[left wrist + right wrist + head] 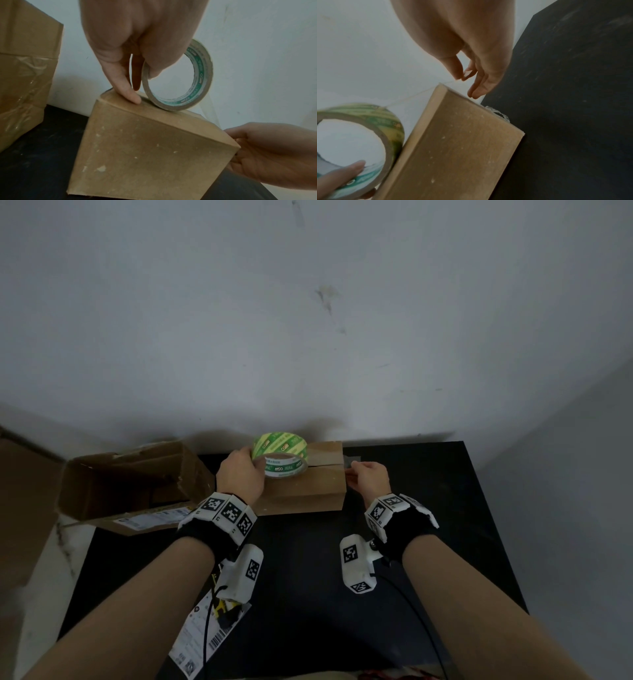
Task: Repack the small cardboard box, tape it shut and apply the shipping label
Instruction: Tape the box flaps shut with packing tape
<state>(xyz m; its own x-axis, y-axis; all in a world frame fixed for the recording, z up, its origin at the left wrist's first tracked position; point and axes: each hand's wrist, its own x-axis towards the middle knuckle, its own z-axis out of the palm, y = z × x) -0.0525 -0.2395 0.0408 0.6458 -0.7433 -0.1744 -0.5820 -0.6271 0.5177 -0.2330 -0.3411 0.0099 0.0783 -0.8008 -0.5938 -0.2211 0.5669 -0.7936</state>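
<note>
The small brown cardboard box (pixel 308 491) stands closed at the back of the black table (pixel 445 525), its top seam running left to right. My left hand (pixel 239 474) grips the green-printed roll of clear tape (pixel 281 455), which stands on edge on the box top (pixel 154 148) with the thumb inside the core. A strip of clear tape (pixel 419 93) runs from the roll (pixel 368 135) over the box to my right hand (pixel 368 477), which pinches the strip's free end between thumb and forefinger (pixel 459 75) just past the box's right edge.
A bigger open cardboard box (pixel 137 487) with a printed label lies on its side at the left. A white shipping label sheet (pixel 205 635) hangs over the table's near left edge. A bit of crumpled clear tape (pixel 498 115) lies behind the small box. The wall stands close behind.
</note>
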